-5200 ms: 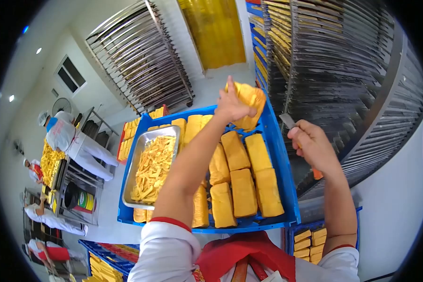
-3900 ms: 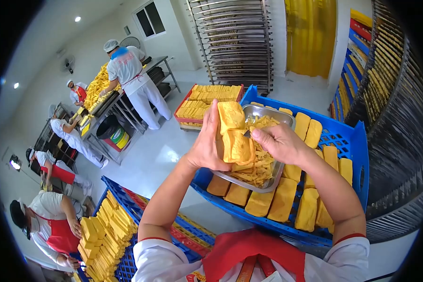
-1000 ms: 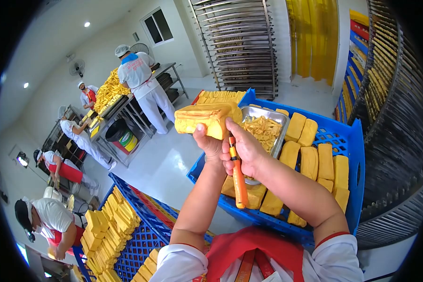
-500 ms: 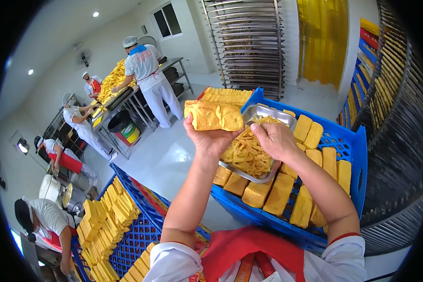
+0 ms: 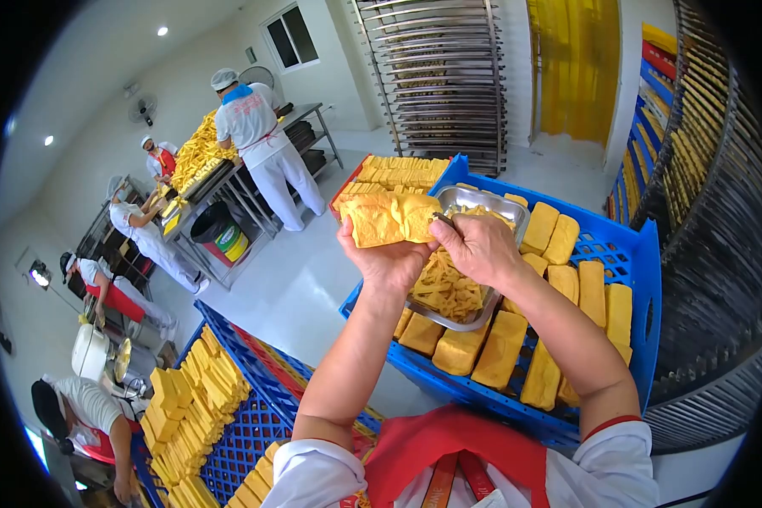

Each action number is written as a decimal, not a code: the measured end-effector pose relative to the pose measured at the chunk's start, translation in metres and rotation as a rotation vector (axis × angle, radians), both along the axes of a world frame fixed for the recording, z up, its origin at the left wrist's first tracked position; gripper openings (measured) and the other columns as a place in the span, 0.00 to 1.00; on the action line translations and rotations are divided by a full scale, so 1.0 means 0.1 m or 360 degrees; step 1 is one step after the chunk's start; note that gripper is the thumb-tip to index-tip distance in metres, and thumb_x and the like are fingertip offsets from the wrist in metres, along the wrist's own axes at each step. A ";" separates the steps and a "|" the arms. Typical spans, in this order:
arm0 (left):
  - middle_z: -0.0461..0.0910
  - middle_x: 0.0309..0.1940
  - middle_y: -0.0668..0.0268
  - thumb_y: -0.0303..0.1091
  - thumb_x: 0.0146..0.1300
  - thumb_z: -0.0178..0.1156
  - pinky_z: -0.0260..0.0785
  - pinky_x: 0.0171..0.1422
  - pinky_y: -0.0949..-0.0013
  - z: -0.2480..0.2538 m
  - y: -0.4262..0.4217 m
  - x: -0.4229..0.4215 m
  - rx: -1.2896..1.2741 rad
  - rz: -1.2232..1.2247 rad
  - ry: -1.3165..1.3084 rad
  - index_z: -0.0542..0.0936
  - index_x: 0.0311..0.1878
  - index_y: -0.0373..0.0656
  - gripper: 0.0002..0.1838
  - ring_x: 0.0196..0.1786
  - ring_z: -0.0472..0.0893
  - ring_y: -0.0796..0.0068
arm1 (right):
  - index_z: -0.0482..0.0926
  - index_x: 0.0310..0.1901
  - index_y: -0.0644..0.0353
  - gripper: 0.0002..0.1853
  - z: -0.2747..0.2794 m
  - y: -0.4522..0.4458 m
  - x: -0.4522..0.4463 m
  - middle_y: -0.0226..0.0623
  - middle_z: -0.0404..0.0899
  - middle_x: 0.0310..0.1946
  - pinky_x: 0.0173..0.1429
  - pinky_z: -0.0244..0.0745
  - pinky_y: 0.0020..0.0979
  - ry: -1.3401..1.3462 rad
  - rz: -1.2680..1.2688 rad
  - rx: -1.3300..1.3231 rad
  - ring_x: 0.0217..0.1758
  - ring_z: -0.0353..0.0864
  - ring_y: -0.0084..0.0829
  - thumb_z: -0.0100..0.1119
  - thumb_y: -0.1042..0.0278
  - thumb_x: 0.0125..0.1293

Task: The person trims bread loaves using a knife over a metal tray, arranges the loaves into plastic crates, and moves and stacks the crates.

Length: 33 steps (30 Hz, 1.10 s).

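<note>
A yellow loaf [image 5: 385,218] rests across the palm and fingers of my left hand [image 5: 391,264], held up left of the metal tray. My right hand [image 5: 483,247] is closed round a knife [image 5: 443,219]; its short blade touches the loaf's right end, and the handle is hidden in my fingers. Below my right hand, the metal tray [image 5: 488,300] holds yellow trimmings [image 5: 449,288]. The tray sits in a blue crate [image 5: 646,279] with several yellow loaves [image 5: 501,349], some lying beside it and some below its edge.
At lower left are a blue crate [image 5: 258,427] of stacked yellow slices and a bending co-worker [image 5: 93,411]. Another co-worker [image 5: 258,135] stands at a metal table [image 5: 229,182]. Behind are a red crate [image 5: 340,196], a tray rack [image 5: 440,85] and, at right, dark racks [image 5: 711,220].
The loaf, earlier turned about in both hands, now lies in my left hand with the knife at its right end. In the last half second my right hand has moved slightly left, to the loaf.
</note>
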<state>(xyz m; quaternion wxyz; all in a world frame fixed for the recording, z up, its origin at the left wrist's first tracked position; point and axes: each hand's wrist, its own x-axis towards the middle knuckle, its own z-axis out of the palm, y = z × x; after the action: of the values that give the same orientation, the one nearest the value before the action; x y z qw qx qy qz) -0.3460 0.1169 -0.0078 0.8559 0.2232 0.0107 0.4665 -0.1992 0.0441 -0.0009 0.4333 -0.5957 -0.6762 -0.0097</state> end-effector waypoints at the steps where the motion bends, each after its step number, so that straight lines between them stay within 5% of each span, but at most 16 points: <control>1: 0.70 0.61 0.62 0.70 0.47 0.51 0.63 0.66 0.44 0.00 -0.01 0.02 -0.0021 0.0025 0.0004 0.67 0.65 0.54 0.44 0.64 0.70 0.55 | 0.81 0.25 0.59 0.29 0.01 0.01 0.02 0.48 0.79 0.20 0.31 0.74 0.47 0.0002 -0.0006 -0.0002 0.26 0.81 0.51 0.47 0.42 0.70; 4: 0.70 0.61 0.62 0.70 0.47 0.52 0.63 0.66 0.44 0.04 0.03 0.06 -0.0111 0.0051 0.0017 0.67 0.65 0.53 0.44 0.64 0.70 0.54 | 0.82 0.24 0.59 0.30 0.04 0.00 0.06 0.47 0.79 0.18 0.31 0.74 0.45 0.0239 0.0199 -0.0171 0.25 0.81 0.50 0.49 0.39 0.68; 6: 0.70 0.61 0.62 0.70 0.47 0.52 0.63 0.65 0.43 0.03 0.12 0.04 -0.0045 0.0043 0.0044 0.67 0.65 0.53 0.44 0.64 0.70 0.54 | 0.82 0.25 0.59 0.29 0.03 -0.06 0.00 0.47 0.78 0.18 0.31 0.74 0.45 -0.0188 0.0281 0.0102 0.26 0.81 0.48 0.52 0.37 0.66; 11: 0.71 0.62 0.56 0.68 0.49 0.53 0.62 0.63 0.33 0.14 0.24 -0.03 0.0043 -0.0060 0.0084 0.71 0.64 0.48 0.44 0.63 0.71 0.50 | 0.79 0.23 0.60 0.30 0.07 -0.18 0.18 0.44 0.74 0.17 0.29 0.72 0.42 -0.0772 0.0089 -0.0054 0.25 0.79 0.46 0.61 0.33 0.56; 13: 0.74 0.59 0.57 0.68 0.50 0.54 0.66 0.62 0.41 0.19 0.35 0.04 0.0293 -0.0249 0.0298 0.72 0.61 0.46 0.42 0.61 0.73 0.54 | 0.78 0.24 0.60 0.26 0.25 -0.21 0.42 0.38 0.76 0.18 0.29 0.72 0.39 -0.0639 -0.0015 -0.0351 0.24 0.79 0.39 0.63 0.39 0.57; 16: 0.78 0.51 0.60 0.58 0.56 0.55 0.74 0.55 0.54 0.34 0.29 0.43 0.0482 -0.0202 0.0732 0.73 0.57 0.43 0.33 0.53 0.80 0.60 | 0.79 0.31 0.58 0.21 0.66 -0.42 0.81 0.27 0.74 0.22 0.22 0.64 0.26 0.0569 0.0187 -0.0280 0.18 0.70 0.21 0.66 0.44 0.59; 19: 0.72 0.57 0.50 0.43 0.55 0.64 0.77 0.53 0.55 0.50 0.04 1.10 0.0971 -0.0066 0.1029 0.53 0.69 0.37 0.44 0.53 0.80 0.56 | 0.78 0.41 0.56 0.23 1.00 -0.79 1.00 0.27 0.73 0.22 0.17 0.55 0.19 0.0862 0.0160 -0.0495 0.13 0.62 0.14 0.65 0.42 0.59; 21: 0.67 0.59 0.45 0.40 0.51 0.70 0.79 0.52 0.56 0.54 -0.18 1.58 0.0812 -0.0122 0.1132 0.37 0.73 0.38 0.58 0.55 0.79 0.53 | 0.77 0.44 0.60 0.28 0.97 -0.98 1.15 0.29 0.74 0.23 0.16 0.57 0.20 0.0763 -0.0208 -0.0468 0.13 0.63 0.15 0.65 0.39 0.59; 23: 0.58 0.68 0.41 0.53 0.46 0.73 0.72 0.61 0.52 0.46 -0.26 2.00 0.0788 -0.0351 0.1410 0.26 0.75 0.42 0.71 0.65 0.71 0.48 | 0.76 0.44 0.65 0.33 0.89 -1.13 1.42 0.31 0.73 0.23 0.15 0.58 0.22 0.0657 -0.0598 -0.0562 0.13 0.64 0.17 0.64 0.36 0.58; 25: 0.45 0.74 0.40 0.62 0.47 0.70 0.61 0.71 0.49 0.28 -0.28 2.43 0.0970 -0.0168 0.1863 0.29 0.77 0.43 0.70 0.74 0.57 0.48 | 0.75 0.44 0.71 0.33 0.71 -1.28 1.76 0.33 0.73 0.23 0.15 0.61 0.24 0.0733 -0.0692 -0.0575 0.12 0.66 0.20 0.66 0.41 0.58; 29: 0.33 0.77 0.43 0.64 0.48 0.67 0.52 0.76 0.48 -0.09 -0.44 3.06 0.0903 -0.0332 0.1738 0.32 0.78 0.46 0.68 0.78 0.46 0.47 | 0.74 0.43 0.74 0.27 0.30 -1.45 2.29 0.36 0.73 0.24 0.16 0.65 0.28 0.0891 -0.0870 -0.0611 0.14 0.70 0.24 0.67 0.53 0.57; 31: 0.62 0.69 0.42 0.57 0.55 0.65 0.67 0.65 0.54 -0.23 -0.57 3.19 0.1230 0.0053 0.2056 0.53 0.74 0.34 0.53 0.69 0.68 0.54 | 0.74 0.42 0.74 0.24 0.15 -1.48 2.44 0.37 0.74 0.24 0.16 0.67 0.30 0.1028 -0.0958 -0.0628 0.15 0.72 0.26 0.66 0.58 0.56; 32: 0.62 0.69 0.42 0.57 0.55 0.65 0.67 0.65 0.54 -0.28 -0.57 3.24 0.1242 0.0039 0.2063 0.53 0.74 0.34 0.53 0.69 0.68 0.54 | 0.75 0.41 0.74 0.22 0.05 -1.46 2.50 0.39 0.75 0.25 0.18 0.70 0.31 0.1018 -0.1016 -0.0831 0.16 0.74 0.27 0.64 0.59 0.56; 33: 0.71 0.60 0.42 0.54 0.55 0.65 0.70 0.60 0.57 -0.31 -0.57 3.25 0.1563 -0.0283 0.2271 0.65 0.65 0.31 0.43 0.62 0.74 0.55 | 0.75 0.39 0.74 0.20 0.01 -1.46 2.51 0.41 0.77 0.26 0.19 0.72 0.33 0.1007 -0.1066 -0.1041 0.18 0.76 0.29 0.62 0.61 0.56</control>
<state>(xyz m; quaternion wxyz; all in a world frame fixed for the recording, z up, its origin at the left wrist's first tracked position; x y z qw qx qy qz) -0.0212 0.0603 -0.0392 0.4849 0.8061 0.3248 0.0985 0.0517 -0.1021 0.0000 0.3811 -0.8549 -0.2551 0.2424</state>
